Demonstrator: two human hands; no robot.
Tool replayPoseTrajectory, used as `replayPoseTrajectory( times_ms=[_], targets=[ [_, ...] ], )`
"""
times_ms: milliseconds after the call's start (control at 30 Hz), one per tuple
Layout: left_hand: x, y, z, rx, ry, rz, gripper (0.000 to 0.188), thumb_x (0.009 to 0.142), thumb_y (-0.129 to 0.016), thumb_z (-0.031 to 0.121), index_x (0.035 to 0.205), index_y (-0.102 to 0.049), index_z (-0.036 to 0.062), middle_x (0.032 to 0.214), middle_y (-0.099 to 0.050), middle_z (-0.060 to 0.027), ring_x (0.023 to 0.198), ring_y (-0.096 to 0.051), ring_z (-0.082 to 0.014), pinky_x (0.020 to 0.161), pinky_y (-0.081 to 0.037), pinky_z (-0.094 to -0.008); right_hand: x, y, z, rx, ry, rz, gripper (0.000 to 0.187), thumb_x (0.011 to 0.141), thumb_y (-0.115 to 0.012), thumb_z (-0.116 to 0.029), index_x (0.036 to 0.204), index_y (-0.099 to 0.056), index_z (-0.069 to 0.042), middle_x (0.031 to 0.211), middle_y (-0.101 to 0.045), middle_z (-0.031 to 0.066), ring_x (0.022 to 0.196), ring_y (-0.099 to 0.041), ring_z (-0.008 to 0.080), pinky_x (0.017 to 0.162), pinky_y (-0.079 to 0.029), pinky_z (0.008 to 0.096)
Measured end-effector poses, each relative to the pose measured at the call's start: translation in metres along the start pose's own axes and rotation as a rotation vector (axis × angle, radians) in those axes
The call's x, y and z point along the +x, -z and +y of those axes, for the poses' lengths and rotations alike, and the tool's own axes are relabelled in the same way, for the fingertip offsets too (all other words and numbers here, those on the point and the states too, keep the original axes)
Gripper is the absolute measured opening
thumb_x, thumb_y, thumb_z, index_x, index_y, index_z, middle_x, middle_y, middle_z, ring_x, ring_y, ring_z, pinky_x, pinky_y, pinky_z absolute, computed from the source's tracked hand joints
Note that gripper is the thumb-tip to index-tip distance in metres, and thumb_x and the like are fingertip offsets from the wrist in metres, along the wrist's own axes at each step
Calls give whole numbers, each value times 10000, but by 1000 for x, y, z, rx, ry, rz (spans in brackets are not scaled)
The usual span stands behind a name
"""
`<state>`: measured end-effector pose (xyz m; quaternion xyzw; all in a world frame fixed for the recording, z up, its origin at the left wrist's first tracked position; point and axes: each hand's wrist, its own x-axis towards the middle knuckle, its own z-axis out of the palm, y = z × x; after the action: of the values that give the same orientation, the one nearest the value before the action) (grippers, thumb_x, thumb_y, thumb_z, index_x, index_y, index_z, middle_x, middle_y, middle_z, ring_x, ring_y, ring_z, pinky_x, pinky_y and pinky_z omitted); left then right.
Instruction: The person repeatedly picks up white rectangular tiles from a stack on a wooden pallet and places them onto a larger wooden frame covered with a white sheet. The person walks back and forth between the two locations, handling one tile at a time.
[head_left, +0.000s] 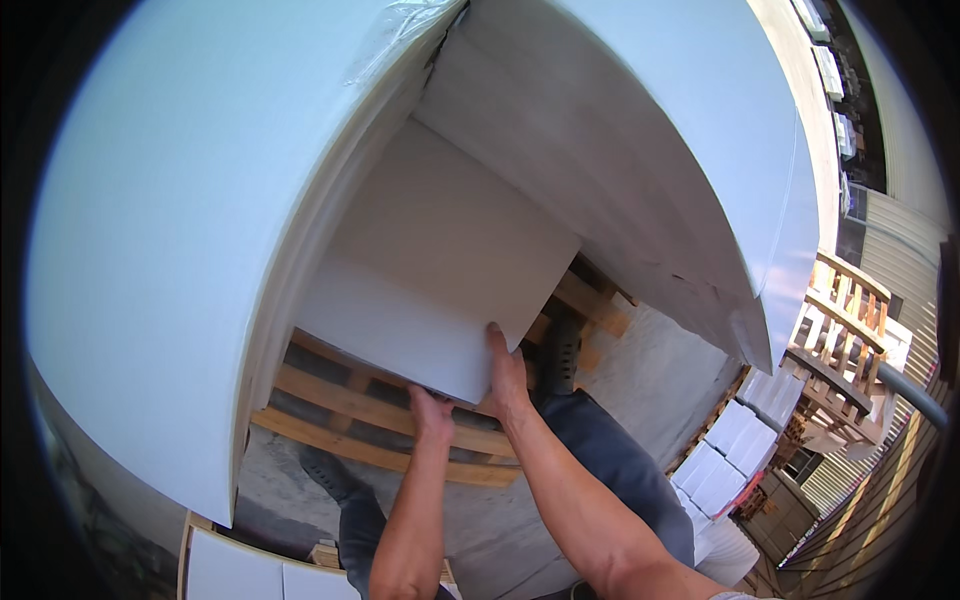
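A large white flat board (430,240) lies over a wooden pallet (390,410), between two tall white stacks. My left hand (433,412) grips the board's near edge from below, its fingers partly hidden under the board. At the right near corner, my right hand (507,378) holds the side edge with the thumb on the top face. Whether the board is a single sheet or the top of a low pile, I cannot tell.
The left white stack (170,230) and the right white stack (720,130) rise close on both sides. My shoe (562,350) stands by the pallet's right end. White packages (740,435) and more wooden pallets (845,320) stand farther right. Another white-topped stack (235,565) is at lower left.
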<state>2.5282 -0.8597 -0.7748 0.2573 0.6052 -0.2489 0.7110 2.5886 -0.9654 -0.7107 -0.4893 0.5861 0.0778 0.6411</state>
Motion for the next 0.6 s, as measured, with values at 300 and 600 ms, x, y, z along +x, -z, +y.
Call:
replayPoseTrajectory(
  times_ms=[300,600],
  targets=[
    [9,15,-11,-5,-30,-74,445,938,-377,479,1192,-466,125,1144,-513,-38,1025,-502,-196,878,-420,-394,21,9,-3,-212,227,123,653,852,-567,-486,1207,-481,55,1138,-566,154,1005,-541,216,869,-416,329],
    [2,9,-7,-17,-28,-86,442,949,-360,451,1228,-431,116,1197,-475,-46,1097,-479,-221,929,-409,-437,72,40,-74,-410,580,287,567,853,-578,-255,1303,-389,34,1099,-564,138,962,-534,203,837,-415,314]
  ],
)
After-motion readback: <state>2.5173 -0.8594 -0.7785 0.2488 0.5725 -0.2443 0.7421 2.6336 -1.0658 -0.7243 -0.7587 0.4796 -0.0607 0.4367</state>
